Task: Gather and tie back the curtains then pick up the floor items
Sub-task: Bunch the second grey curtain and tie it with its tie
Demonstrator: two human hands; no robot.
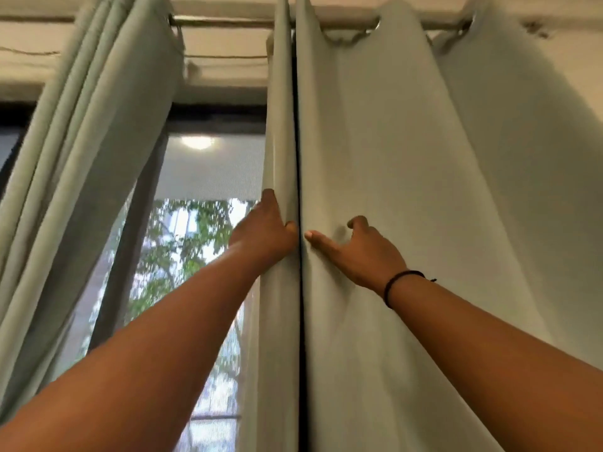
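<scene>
Pale green curtain panel (424, 190) fills centre and right of frame, hanging by metal eyelets from a rod (228, 22) across the top. Its leading edge is folded into a narrow vertical pleat (280, 125) at frame centre, a dark gap beside it. Left hand (264, 233) grips that pleat at mid-height, fingers wrapped behind the cloth, thumb tip on the front. Right hand (362, 249) just right of the gap, thumb laid flat against the panel, fingers curled into the fabric, bunching it; a dimple in the cloth beside the knuckles. Black cord bracelet (396, 285) on the right wrist. Both forearms reach up from the lower corners.

Second curtain (81, 158), same colour, bunched in folds at upper left. Between the two, window (195, 223) with green foliage outside; ceiling lamp reflection (197, 141) in the glass above. Floor not in view.
</scene>
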